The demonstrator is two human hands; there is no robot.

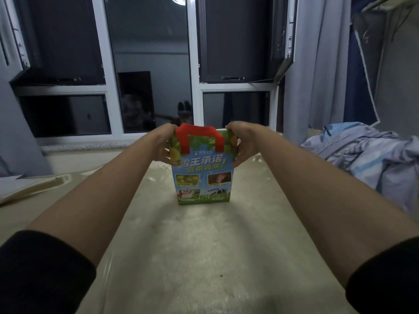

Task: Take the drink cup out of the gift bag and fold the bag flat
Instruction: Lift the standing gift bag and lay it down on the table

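Note:
A gift bag [203, 177] printed in blue and green, with red handles, stands upright on the beige table [204, 245] in the middle distance. My left hand [162, 143] grips the bag's upper left side, and my right hand [241, 142] grips its upper right side. Both arms stretch forward in pushed-up black sleeves. The drink cup is hidden; the inside of the bag does not show.
A heap of light blue and white cloth [367, 159] lies on the right. A flat pale object [31, 184] rests at the table's left edge. Dark windows [154, 64] and a grey curtain [317, 64] stand behind the table.

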